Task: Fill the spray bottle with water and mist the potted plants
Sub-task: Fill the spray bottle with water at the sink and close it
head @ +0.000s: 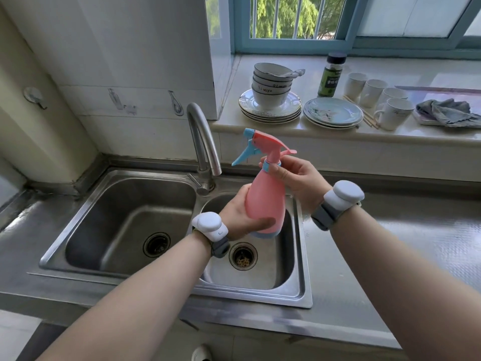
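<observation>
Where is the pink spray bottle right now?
In the head view, the pink spray bottle is held upright over the right sink basin, just right of the faucet. The left hand grips its body; the right hand holds its neck.

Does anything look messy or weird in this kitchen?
A little. A crumpled grey cloth lies bunched on the ledge, and loose chopsticks lie beside the cups. Nothing looks spilled or broken.

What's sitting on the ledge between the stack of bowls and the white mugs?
In the head view, a dark-capped green bottle at the back and a stack of pale blue plates in front lie between them.
</observation>
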`<action>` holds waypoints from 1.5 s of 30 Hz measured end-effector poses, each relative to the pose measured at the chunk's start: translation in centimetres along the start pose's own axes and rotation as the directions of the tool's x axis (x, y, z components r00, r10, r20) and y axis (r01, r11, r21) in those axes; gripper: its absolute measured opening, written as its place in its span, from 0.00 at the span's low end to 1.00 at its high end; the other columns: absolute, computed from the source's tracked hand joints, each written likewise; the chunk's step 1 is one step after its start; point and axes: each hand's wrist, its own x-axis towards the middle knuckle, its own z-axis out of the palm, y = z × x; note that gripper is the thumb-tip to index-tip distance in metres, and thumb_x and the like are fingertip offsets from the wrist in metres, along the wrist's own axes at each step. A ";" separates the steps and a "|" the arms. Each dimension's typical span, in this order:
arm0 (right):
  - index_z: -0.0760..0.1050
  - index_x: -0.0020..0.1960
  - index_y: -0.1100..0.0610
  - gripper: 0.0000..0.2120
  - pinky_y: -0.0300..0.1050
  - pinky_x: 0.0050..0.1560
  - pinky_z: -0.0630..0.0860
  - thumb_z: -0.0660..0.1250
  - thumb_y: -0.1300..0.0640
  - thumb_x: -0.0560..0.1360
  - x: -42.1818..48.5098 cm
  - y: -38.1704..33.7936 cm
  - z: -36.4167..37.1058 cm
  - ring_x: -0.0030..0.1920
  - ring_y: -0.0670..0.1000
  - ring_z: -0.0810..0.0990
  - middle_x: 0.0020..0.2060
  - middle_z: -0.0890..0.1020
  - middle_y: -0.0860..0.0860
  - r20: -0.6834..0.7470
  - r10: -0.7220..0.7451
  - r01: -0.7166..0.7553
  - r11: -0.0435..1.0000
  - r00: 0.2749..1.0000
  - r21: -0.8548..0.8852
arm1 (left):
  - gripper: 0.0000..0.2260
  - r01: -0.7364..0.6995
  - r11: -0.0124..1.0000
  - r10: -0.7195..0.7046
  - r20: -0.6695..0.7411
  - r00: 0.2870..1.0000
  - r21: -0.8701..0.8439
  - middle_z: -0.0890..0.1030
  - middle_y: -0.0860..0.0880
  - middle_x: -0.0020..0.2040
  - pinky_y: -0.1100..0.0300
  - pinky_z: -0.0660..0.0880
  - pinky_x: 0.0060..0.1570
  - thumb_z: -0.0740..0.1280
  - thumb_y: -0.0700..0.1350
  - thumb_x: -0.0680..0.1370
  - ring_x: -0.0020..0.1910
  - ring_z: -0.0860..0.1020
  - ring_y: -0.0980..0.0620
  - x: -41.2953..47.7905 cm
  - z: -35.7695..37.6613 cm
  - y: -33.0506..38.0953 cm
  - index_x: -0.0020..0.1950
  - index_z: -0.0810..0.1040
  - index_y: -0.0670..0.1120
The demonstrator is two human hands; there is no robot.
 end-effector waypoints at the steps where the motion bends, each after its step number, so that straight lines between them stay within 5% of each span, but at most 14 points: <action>1: 0.76 0.58 0.66 0.11 0.49 0.52 0.75 0.64 0.62 0.78 0.1 -0.3 -0.2 0.48 0.53 0.77 0.49 0.79 0.58 0.023 0.013 -0.013 1.000 1.000 -0.005 | 0.38 -0.007 1.000 0.007 0.016 1.000 0.003 0.76 0.60 0.53 0.72 0.73 0.41 0.74 0.61 0.57 0.50 0.76 0.67 0.1 -0.3 0.2 0.64 0.62 0.61; 4: 0.78 0.57 0.64 0.11 0.50 0.56 0.76 0.64 0.61 0.78 0.5 -1.1 -0.5 0.50 0.53 0.78 0.51 0.80 0.58 0.056 0.021 -0.018 0.998 0.998 -0.059 | 0.39 -0.024 1.000 0.024 0.056 0.998 -0.010 0.75 0.60 0.54 0.69 0.74 0.45 0.75 0.59 0.58 0.52 0.76 0.66 0.3 -0.9 0.7 0.65 0.61 0.59; 10: 0.74 0.50 0.57 0.15 0.46 0.44 0.77 0.75 0.56 0.67 1.0 -0.4 0.8 0.41 0.51 0.77 0.41 0.78 0.53 -0.065 -0.035 0.035 0.999 0.997 0.008 | 0.38 -0.031 0.999 0.032 0.050 0.998 -0.011 0.75 0.59 0.55 0.66 0.75 0.47 0.75 0.58 0.59 0.52 0.76 0.63 0.6 -1.0 1.1 0.64 0.61 0.60; 13: 0.77 0.53 0.53 0.16 0.42 0.44 0.77 0.69 0.45 0.69 0.7 0.2 0.9 0.44 0.48 0.78 0.46 0.80 0.52 -0.070 -0.009 0.016 0.996 0.997 0.090 | 0.38 -0.026 0.999 0.028 0.032 0.999 -0.046 0.76 0.56 0.56 0.59 0.76 0.52 0.75 0.58 0.58 0.55 0.77 0.58 0.7 -1.0 0.9 0.64 0.62 0.59; 17: 0.80 0.48 0.54 0.05 0.39 0.38 0.76 0.67 0.54 0.76 0.5 0.7 1.1 0.37 0.45 0.79 0.39 0.82 0.48 -0.195 -0.042 0.068 0.989 0.980 0.131 | 0.40 -0.027 0.998 0.028 0.011 1.000 -0.053 0.76 0.55 0.56 0.60 0.76 0.54 0.76 0.58 0.58 0.56 0.76 0.56 0.7 -1.3 0.8 0.66 0.62 0.56; 20: 0.75 0.45 0.54 0.11 0.41 0.40 0.75 0.72 0.50 0.68 0.7 0.9 1.7 0.39 0.47 0.77 0.40 0.79 0.49 -0.226 -0.070 0.081 0.996 0.972 0.044 | 0.39 -0.022 0.999 0.022 0.005 1.000 -0.041 0.76 0.56 0.55 0.62 0.75 0.51 0.76 0.55 0.60 0.55 0.77 0.55 0.6 -1.3 0.6 0.67 0.62 0.54; 25: 0.83 0.48 0.47 0.09 0.42 0.46 0.76 0.66 0.46 0.73 0.9 1.1 2.3 0.42 0.45 0.80 0.41 0.83 0.45 -0.139 0.004 0.028 0.973 0.990 0.229 | 0.39 -0.001 0.999 0.000 -0.018 1.000 -0.053 0.76 0.56 0.55 0.60 0.76 0.52 0.75 0.59 0.58 0.55 0.77 0.58 0.4 -1.1 0.4 0.65 0.62 0.57; 29: 0.78 0.45 0.47 0.09 0.48 0.49 0.76 0.73 0.46 0.69 1.0 1.5 2.8 0.42 0.46 0.80 0.40 0.81 0.46 -0.245 -0.026 0.049 0.995 0.969 0.088 | 0.38 0.009 0.999 -0.012 -0.052 0.999 -0.054 0.77 0.58 0.54 0.66 0.74 0.46 0.75 0.60 0.58 0.53 0.77 0.61 0.1 -0.8 0.1 0.64 0.62 0.60; 32: 0.78 0.51 0.46 0.11 0.46 0.49 0.76 0.70 0.44 0.70 0.9 1.8 3.2 0.44 0.46 0.79 0.42 0.81 0.46 -0.207 -0.051 0.067 0.995 0.977 0.072 | 0.38 0.013 0.999 -0.016 -0.060 0.998 -0.051 0.77 0.58 0.55 0.64 0.74 0.47 0.75 0.60 0.58 0.54 0.77 0.60 0.1 -0.6 0.0 0.65 0.63 0.59; 36: 0.81 0.45 0.45 0.10 0.51 0.51 0.77 0.68 0.41 0.70 0.9 1.6 3.0 0.44 0.48 0.79 0.41 0.82 0.46 -0.207 -0.062 0.068 0.997 0.976 0.026 | 0.38 0.013 0.998 -0.017 -0.064 0.998 -0.061 0.77 0.57 0.55 0.63 0.75 0.48 0.75 0.59 0.58 0.54 0.77 0.59 0.0 -0.7 0.1 0.65 0.63 0.58; 40: 0.79 0.43 0.44 0.11 0.46 0.44 0.77 0.70 0.39 0.67 1.2 1.8 2.9 0.39 0.43 0.80 0.36 0.82 0.42 -0.244 -0.089 0.081 0.996 0.966 -0.044 | 0.35 0.003 0.998 -0.007 -0.050 0.999 -0.070 0.77 0.59 0.53 0.74 0.73 0.40 0.76 0.54 0.62 0.48 0.77 0.68 -0.3 -0.4 0.4 0.65 0.64 0.57; 45: 0.82 0.45 0.45 0.12 0.49 0.50 0.77 0.69 0.38 0.68 1.3 1.6 2.3 0.43 0.46 0.79 0.39 0.82 0.44 -0.160 -0.067 0.062 0.997 0.985 -0.037 | 0.38 0.004 0.996 -0.007 -0.033 0.999 -0.089 0.77 0.53 0.56 0.64 0.75 0.51 0.75 0.53 0.62 0.55 0.77 0.58 -0.3 -0.5 0.7 0.68 0.63 0.52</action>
